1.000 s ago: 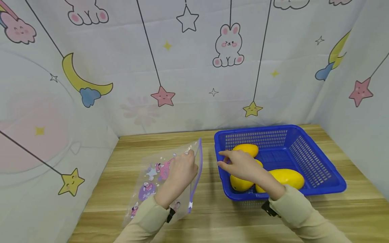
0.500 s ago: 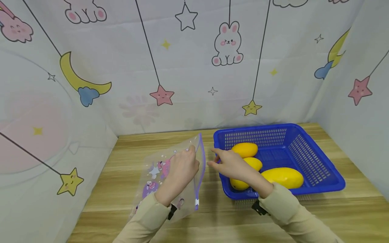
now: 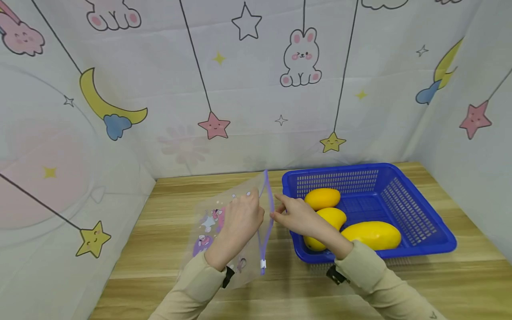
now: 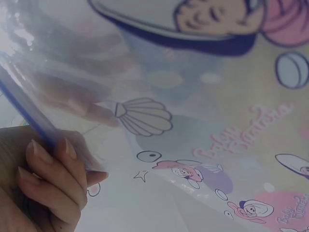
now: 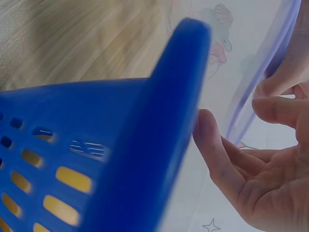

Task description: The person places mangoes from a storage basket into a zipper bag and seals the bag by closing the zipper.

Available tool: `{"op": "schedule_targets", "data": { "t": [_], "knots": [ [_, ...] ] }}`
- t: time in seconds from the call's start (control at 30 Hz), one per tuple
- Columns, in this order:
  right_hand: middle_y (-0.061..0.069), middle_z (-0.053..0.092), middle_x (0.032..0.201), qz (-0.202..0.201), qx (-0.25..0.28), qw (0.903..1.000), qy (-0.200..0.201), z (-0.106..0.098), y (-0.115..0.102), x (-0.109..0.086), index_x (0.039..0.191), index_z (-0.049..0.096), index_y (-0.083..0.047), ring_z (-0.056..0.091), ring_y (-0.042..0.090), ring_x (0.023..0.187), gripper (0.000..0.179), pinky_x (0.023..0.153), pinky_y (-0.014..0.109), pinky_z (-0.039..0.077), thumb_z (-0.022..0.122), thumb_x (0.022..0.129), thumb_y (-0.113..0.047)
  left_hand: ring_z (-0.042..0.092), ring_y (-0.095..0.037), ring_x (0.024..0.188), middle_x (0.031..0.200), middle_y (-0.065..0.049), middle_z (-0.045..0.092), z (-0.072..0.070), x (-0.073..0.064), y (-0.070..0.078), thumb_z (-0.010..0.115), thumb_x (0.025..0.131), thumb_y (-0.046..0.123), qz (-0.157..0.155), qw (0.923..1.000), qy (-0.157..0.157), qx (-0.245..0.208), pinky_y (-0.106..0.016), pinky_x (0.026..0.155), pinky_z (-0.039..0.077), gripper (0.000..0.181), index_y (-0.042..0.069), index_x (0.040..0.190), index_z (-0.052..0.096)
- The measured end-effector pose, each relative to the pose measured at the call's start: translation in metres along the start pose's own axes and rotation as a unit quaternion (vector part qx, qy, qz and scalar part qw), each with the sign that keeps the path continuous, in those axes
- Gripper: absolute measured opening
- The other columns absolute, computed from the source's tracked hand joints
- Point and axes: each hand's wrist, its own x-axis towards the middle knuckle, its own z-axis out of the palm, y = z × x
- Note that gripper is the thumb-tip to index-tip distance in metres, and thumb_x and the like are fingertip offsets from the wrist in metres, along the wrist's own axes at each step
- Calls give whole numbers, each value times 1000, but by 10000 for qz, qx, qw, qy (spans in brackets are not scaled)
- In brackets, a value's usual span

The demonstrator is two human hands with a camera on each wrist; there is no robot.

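A clear zip bag (image 3: 207, 222) with pink and purple cartoon prints stands slanted on the left of the table. My left hand (image 3: 242, 218) grips it near its purple-edged mouth; in the left wrist view, the curled fingers (image 4: 53, 166) lie at that edge. The white slider (image 3: 263, 263) sits at the edge's near end. My right hand (image 3: 298, 218) is just right of the mouth, thumb and index finger apart; contact with the edge cannot be told. Right of it, several yellow mangoes (image 3: 372, 235) lie in a blue plastic basket (image 3: 422, 202).
The basket's left rim (image 5: 178, 96) rises close beside the right hand in the right wrist view. Under everything is a wood-grain table (image 3: 160, 222). White cloth walls (image 3: 256, 80) printed with rabbits and stars enclose its back and sides.
My right hand has moved left from over the basket to the bag's mouth, uncovering more of the mangoes. The left hand has shifted the bag slightly right and raised its edge a little.
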Motion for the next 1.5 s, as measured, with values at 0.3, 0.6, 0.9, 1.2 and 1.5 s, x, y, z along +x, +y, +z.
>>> {"op": "schedule_targets", "data": {
  "t": [0.3, 0.6, 0.9, 1.2, 1.5],
  "knots": [
    [14, 71, 102, 62, 415, 9991, 13, 0, 2, 1, 146, 34, 2, 60, 10, 54, 60, 52, 24, 53, 58, 95, -20, 15, -4, 42, 48, 8, 20, -4, 1, 1, 65, 74, -1, 129, 9996, 255, -49, -15, 36, 8, 10, 3, 79, 57],
    [9, 71, 93, 74, 812, 9967, 36, -1, 6, 2, 146, 34, 0, 67, 15, 64, 57, 57, 26, 57, 56, 96, -17, 11, -4, 43, 48, 9, 17, -7, 2, -1, 61, 74, -4, 273, 9972, 598, -366, -14, 38, 6, 12, 5, 73, 52],
    [16, 70, 89, -19, 1713, 9852, -51, -6, 13, -3, 148, 27, 3, 68, 25, 64, 58, 60, 31, 60, 51, 96, -6, 21, -2, 41, 47, 6, 37, -14, 6, -4, 63, 74, -3, 362, 9911, 709, -1070, -11, 38, 13, 16, 7, 72, 50],
    [11, 66, 69, 29, 1713, 9852, 48, -10, 16, -4, 147, 30, 5, 61, 13, 51, 55, 52, 30, 58, 51, 97, -7, 40, 2, 34, 50, 1, 56, -22, 13, -10, 62, 77, -1, 31, 9813, 53, -1924, -12, 32, 30, 8, 5, 76, 57],
    [10, 66, 66, 132, 1632, 9865, 46, -13, 21, -5, 145, 32, 8, 58, 12, 48, 54, 50, 30, 57, 50, 96, -4, 53, -7, 33, 50, -1, 61, -33, 17, -18, 54, 84, 1, -976, 9348, -1092, -3237, -25, 37, 49, 5, 4, 83, 58]
  ]
}}
